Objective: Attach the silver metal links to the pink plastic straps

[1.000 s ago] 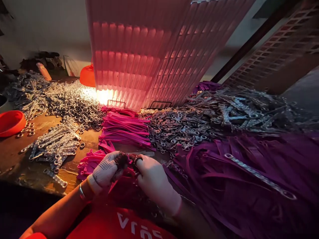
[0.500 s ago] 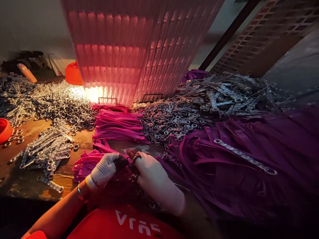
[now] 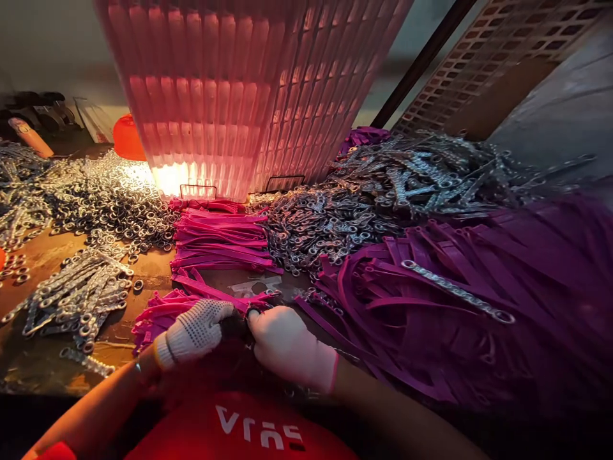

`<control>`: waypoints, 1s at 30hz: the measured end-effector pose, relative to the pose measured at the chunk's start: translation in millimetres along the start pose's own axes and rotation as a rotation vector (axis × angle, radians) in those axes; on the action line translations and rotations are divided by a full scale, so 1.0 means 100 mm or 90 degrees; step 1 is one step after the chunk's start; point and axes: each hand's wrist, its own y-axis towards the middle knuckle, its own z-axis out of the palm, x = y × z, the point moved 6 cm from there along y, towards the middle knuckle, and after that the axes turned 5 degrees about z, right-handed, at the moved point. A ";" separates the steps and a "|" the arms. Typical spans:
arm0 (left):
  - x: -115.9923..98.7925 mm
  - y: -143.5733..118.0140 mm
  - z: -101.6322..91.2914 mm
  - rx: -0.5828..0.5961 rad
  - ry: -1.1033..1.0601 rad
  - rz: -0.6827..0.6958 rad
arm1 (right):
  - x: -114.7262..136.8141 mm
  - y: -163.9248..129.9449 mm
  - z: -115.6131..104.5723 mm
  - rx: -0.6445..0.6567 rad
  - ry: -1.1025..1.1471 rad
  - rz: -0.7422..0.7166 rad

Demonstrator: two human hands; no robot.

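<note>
Obs.: your left hand [image 3: 194,331] and right hand [image 3: 287,342], both gloved, meet fingertip to fingertip low in the centre of the view, close against your red shirt. Fingers of both are curled together around a small dark piece [image 3: 235,326] held between them; it is too shadowed to say what it is, probably one strap end with its metal fitting. The pink strap [image 3: 225,297] lying just beyond your fingertips runs back into the loose pink heap at your left.

Risks, as judged from here:
- The grip sits in shadow, below the lamp's reach. A misaligned fitting could go unnoticed.
- The metal link strip [image 3: 457,291] lying across the purple straps [image 3: 479,319] at your right could snag and drag if you pull a strap from under it.
- Loose metal rings [image 3: 110,198] reach towards the near edge on the left; a sleeve sweep could send them off.

Surface and room: a worn brown table [image 3: 38,255], crowded. A neat stack of pink straps [image 3: 220,243] sits mid-table, metal links [image 3: 335,223] heaped right of it, assembled strips [image 3: 76,294] left. A ribbed translucent shade [image 3: 249,89] glows pink-orange behind, with an orange bowl [image 3: 127,137] beside it. The room is otherwise dim.
</note>
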 end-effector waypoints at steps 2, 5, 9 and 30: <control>-0.12 -0.06 -0.17 0.100 0.164 0.061 | -0.08 -0.10 -0.05 0.016 0.007 0.020; -0.09 -0.16 -0.55 0.083 0.306 0.058 | -0.30 -0.27 -0.09 0.052 0.060 0.024; 0.07 -0.18 -0.70 -0.028 0.197 0.016 | -0.68 -0.11 -0.15 0.063 0.249 -0.055; 0.30 0.19 -0.01 -0.045 -0.553 -0.125 | -1.10 0.69 -0.06 -0.309 0.681 0.092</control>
